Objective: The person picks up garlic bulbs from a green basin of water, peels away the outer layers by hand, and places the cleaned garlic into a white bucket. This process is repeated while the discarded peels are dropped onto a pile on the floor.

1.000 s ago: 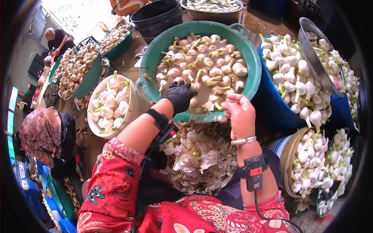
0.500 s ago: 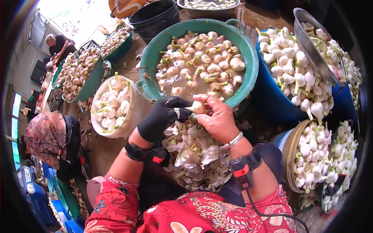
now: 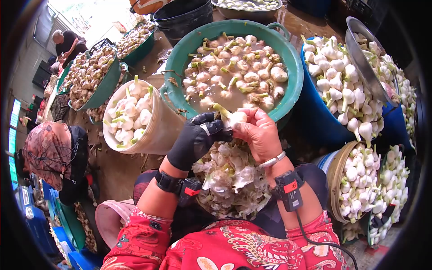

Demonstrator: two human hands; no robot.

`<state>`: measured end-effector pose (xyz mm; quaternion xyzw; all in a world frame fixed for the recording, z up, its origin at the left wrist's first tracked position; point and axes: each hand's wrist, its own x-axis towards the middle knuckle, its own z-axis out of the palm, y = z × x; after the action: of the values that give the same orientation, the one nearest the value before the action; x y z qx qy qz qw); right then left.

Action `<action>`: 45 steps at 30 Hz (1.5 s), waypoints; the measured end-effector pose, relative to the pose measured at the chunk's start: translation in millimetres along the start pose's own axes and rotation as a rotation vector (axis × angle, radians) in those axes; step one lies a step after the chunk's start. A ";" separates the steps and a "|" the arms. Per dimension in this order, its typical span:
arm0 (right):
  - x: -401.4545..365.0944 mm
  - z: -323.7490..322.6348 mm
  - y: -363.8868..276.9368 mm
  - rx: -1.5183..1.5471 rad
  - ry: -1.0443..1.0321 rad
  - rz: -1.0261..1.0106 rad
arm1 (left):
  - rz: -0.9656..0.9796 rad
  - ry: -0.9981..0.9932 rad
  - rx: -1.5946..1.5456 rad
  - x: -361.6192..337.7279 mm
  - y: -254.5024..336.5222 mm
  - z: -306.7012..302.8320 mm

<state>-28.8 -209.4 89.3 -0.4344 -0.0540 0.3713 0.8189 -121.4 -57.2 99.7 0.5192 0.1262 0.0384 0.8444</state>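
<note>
A whitish garlic bulb (image 3: 236, 119) with a short green stem is held up between my hands. My left hand (image 3: 198, 139), in a black glove, has its fingers closed around the stem side. With bare fingertips my right hand (image 3: 260, 135) pinches the bulb from the other side. Just beyond them stands a green basin (image 3: 294, 78), where many unpeeled garlic bulbs (image 3: 234, 67) sit in cloudy water. Below my hands lies a big heap of papery garlic skins (image 3: 231, 180); whatever container holds it is mostly hidden.
To the left is a white bucket (image 3: 157, 119) of peeled garlic, with a pink bucket (image 3: 110, 216) nearer me. A blue barrel (image 3: 310, 112) and a tan-rimmed bucket (image 3: 335, 180) heaped with garlic stand at right. A person in a patterned cap (image 3: 47, 153) is close on the left.
The bulb now looks whiter, and its green stem tilts up and to the left. My fingers have shifted around it. The whole view has moved slightly.
</note>
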 end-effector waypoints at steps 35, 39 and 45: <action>-1.2 5.9 14.7 -0.683 -0.084 -0.493 | 0.424 0.102 0.756 12.1 5.3 -21.6; -10.8 -11.8 43.9 -1.375 -0.662 -0.279 | 0.588 0.091 1.024 3.2 11.5 -13.9; -2.6 -12.3 18.4 -1.201 -0.164 -0.176 | 0.302 0.100 0.514 3.0 -3.1 -21.2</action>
<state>-35.9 -212.9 68.5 -0.7839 -0.3526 0.2391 0.4517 -124.1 -39.6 87.3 0.7264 0.0944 0.1557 0.6627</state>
